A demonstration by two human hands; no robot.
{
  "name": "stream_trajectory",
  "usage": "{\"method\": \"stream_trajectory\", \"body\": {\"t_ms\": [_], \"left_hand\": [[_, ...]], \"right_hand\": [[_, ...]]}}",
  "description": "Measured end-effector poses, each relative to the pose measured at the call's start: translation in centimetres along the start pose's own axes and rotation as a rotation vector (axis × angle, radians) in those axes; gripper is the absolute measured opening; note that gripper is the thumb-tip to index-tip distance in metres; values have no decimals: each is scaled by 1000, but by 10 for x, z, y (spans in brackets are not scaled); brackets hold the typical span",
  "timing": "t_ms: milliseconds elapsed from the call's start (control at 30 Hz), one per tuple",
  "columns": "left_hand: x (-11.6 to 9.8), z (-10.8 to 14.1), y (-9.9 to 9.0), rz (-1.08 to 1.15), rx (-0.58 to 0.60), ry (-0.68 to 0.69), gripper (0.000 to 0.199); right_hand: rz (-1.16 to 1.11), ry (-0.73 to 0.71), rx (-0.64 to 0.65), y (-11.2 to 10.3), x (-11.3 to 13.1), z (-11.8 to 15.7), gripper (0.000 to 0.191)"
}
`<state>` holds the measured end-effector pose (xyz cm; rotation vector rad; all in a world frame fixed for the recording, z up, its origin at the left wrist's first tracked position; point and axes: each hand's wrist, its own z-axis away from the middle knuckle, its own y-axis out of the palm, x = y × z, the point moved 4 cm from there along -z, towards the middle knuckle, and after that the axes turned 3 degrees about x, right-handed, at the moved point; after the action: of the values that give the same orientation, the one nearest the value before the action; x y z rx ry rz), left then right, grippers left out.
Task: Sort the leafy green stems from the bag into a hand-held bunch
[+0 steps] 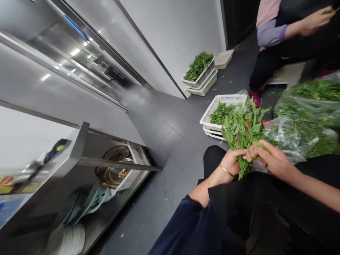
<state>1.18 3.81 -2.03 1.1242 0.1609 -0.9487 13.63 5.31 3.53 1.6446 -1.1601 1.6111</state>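
Observation:
A bunch of leafy greens (245, 124) stands above my lap, its long stems pointing down. My left hand (230, 163), with a gold bracelet at the wrist, is closed around the stems. Beside it my right hand (271, 157) is pinched shut on some of the greens, its fingers close to the left hand's thumb. Which leaf or stem lies between those fingertips is blurred. Just beyond the bunch, a white slotted basket (209, 109) holds cut green stems (221, 112) and sits stacked on another basket.
Clear plastic bags of greens (308, 102) lie on the right. Farther back are stacked baskets with leaves (199, 67) and a small white basket (224, 59). A co-worker's hand (316, 22) holds something green. A metal shelf (119, 164) with glass lids and plates stands left.

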Motion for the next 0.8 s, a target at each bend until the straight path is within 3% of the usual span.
{"method": "stream_trajectory", "body": {"t_ms": [133,233,333,400,467,533,600,700,800], "left_hand": [[8,-6,0,-43,-20,4,27],[-2,-2,5,-41,-49,146,33],[-15,4,12,-20,-73,135,32],[-25,7,14,-8,-101,156,33],[-29,9,15,-20,-104,178,37],[-28,9,17,-35,-88,171,39],[-25,8,18,-35,-84,167,37],[-23,6,21,-18,-136,264,34],[-21,5,23,-25,-202,325,33]], "right_hand": [[-344,209,155,18,-18,5,39],[-549,385,185,25,-24,10,44],[-595,542,251,30,-22,18,50],[-600,562,288,24,-15,22,53],[-577,496,203,7,-7,19,51],[-382,387,70,-17,2,12,46],[-2,274,18,-33,9,2,45],[554,182,152,-28,7,-10,47],[927,93,252,-12,-4,-16,44]]}}
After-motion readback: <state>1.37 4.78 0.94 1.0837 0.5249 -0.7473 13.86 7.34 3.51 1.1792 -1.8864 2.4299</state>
